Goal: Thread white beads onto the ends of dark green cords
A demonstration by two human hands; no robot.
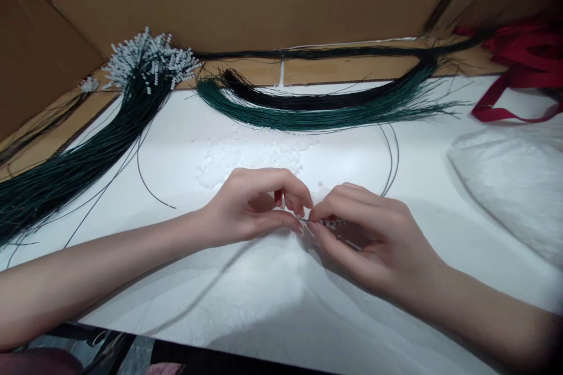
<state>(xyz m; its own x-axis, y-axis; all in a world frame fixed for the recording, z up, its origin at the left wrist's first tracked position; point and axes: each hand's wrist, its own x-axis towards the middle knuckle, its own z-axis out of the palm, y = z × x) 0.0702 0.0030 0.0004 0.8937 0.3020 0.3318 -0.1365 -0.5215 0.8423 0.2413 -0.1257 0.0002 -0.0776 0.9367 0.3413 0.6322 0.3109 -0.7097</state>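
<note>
Over the white tabletop [272, 281], my two hands meet fingertip to fingertip. My right hand [373, 228] pinches a thin dark wire strung with small white beads [336, 223]; its tip points toward the left hand. Thumb and fingers of my left hand [255, 202] close on a tiny white piece at the wire's tip, apparently a bead, mostly covered by the fingertips. Just behind the hands spreads a scatter of loose white beads [255, 155]. A dark wire loop [391, 167] rises behind my right hand.
Beaded wires with white tips [149, 61] lie in a thick bundle at left. Bare green wires [299, 120] and black wires [303, 101] curve across the back. Red ribbon [519, 79] and a clear plastic bag [514, 170] are at right. Cardboard walls [264, 0] enclose the back.
</note>
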